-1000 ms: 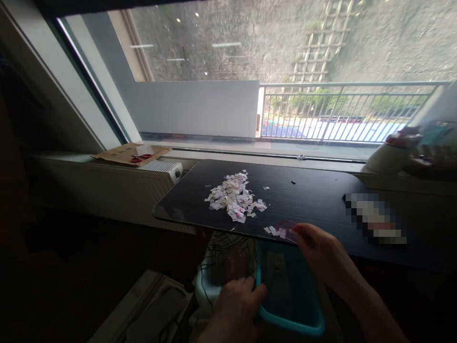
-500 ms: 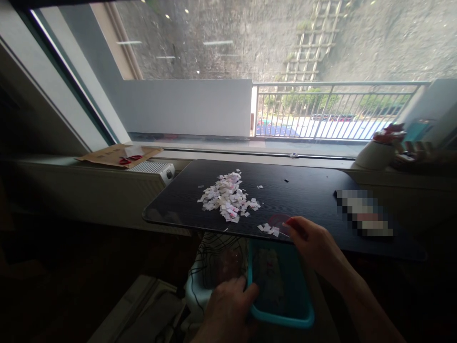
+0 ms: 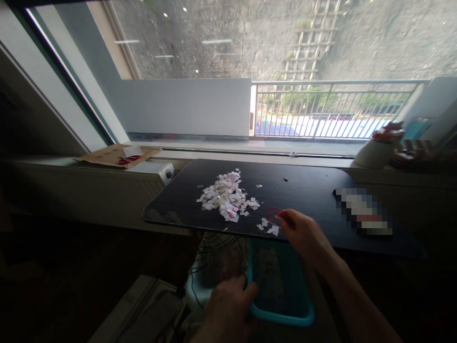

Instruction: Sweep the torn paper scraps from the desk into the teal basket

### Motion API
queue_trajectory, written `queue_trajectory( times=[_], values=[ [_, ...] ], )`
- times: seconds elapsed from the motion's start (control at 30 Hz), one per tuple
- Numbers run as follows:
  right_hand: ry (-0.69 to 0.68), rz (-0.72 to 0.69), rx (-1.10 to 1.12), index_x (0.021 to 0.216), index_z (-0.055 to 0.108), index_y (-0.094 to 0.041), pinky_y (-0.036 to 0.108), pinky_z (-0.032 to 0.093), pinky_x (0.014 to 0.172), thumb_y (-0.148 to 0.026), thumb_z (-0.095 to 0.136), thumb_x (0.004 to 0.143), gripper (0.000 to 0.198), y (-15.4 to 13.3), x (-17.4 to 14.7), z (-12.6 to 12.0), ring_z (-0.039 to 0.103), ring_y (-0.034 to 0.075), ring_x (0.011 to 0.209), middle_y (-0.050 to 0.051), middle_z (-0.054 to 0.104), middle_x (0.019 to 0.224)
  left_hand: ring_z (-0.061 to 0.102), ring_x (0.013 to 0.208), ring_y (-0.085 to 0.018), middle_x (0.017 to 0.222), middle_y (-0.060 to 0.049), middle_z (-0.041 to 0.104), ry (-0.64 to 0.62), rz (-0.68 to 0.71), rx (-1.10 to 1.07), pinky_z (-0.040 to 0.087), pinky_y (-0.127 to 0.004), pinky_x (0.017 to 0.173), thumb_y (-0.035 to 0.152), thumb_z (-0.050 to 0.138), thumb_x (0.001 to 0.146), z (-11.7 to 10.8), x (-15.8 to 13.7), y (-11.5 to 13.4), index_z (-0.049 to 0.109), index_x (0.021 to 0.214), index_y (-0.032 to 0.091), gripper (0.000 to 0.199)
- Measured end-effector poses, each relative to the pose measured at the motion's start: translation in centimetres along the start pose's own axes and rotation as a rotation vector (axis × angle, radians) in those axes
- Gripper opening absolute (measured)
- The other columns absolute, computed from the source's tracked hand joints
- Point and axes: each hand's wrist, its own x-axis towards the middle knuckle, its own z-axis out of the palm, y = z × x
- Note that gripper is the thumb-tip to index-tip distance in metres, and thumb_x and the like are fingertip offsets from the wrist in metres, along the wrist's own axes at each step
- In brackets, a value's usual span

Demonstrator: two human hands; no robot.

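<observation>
My left hand (image 3: 228,305) grips the left rim of a turquoise plastic bin (image 3: 285,319), which sits under the table's front edge. Between the thumb and fingers of my right hand (image 3: 309,236) is a thin, see-through reddish disc (image 3: 273,216). The disc hovers over or touches the black tabletop (image 3: 303,195); which of the two I cannot tell. Beside it, near the edge, lie several loose paper scraps (image 3: 274,229). Further left rises a heap of small white paper pieces (image 3: 226,196). The bin's inside is dim, with something pale at the bottom.
A blurred-out object (image 3: 364,212) lies at the table's right. Red-handled scissors (image 3: 128,159) rest on a brown paper envelope (image 3: 103,155) over the radiator (image 3: 153,174). A light-blue stool (image 3: 196,288) stands left of the bin. On the right sill is a white pot (image 3: 373,152).
My right hand has shifted slightly left and up with the disc, away from the table's edge. The loose scraps beside it lie a little differently. My left hand stays on the bin.
</observation>
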Motion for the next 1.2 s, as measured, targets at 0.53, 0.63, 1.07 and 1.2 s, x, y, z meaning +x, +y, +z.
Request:
queue_trajectory(
  times=[0.53,0.63,1.07,1.2],
  values=[
    [0.034,0.068,-0.082,0.093,0.063,-0.021,0.027,0.043,0.062,-0.030,0.045,0.082,0.023,0.8,-1.3,-1.4,0.063,0.019,0.075,0.005,0.069,0.085,0.053,0.084,-0.021,0.093,-0.001,0.056,-0.051,-0.017,0.015,0.039,-0.029,0.068,0.027,0.061,0.073,-0.5,0.1,0.3,0.052,0.093,0.026,0.022],
    [0.041,0.055,-0.093,0.093,0.063,-0.019,0.027,0.043,0.062,-0.029,0.044,0.083,0.024,0.4,-0.8,-1.2,0.063,0.019,0.075,0.006,0.069,0.085,0.053,0.084,-0.022,0.094,-0.001,0.056,-0.070,-0.027,0.016,0.040,-0.030,0.068,0.027,0.063,0.071,-0.6,0.0,0.3,0.052,0.093,0.026,0.024],
    [0.000,0.076,-0.063,0.094,0.063,-0.020,0.028,0.043,0.062,-0.033,0.046,0.083,0.025,0.7,-0.4,-1.0,0.063,0.018,0.073,0.004,0.069,0.083,0.053,0.082,-0.021,0.092,-0.002,0.056,-0.009,-0.012,0.006,0.039,-0.030,0.066,0.027,0.062,0.072,-0.3,0.0,0.3,0.053,0.092,0.026,0.022],
    [0.005,0.064,-0.090,0.093,0.064,-0.020,0.028,0.043,0.061,-0.032,0.045,0.083,0.024,1.1,-1.1,-1.4,0.063,0.019,0.074,0.005,0.069,0.083,0.053,0.082,-0.022,0.092,-0.002,0.056,-0.027,-0.009,0.003,0.039,-0.030,0.066,0.027,0.063,0.071,-0.4,0.1,0.3,0.053,0.092,0.025,0.024]
  ],
)
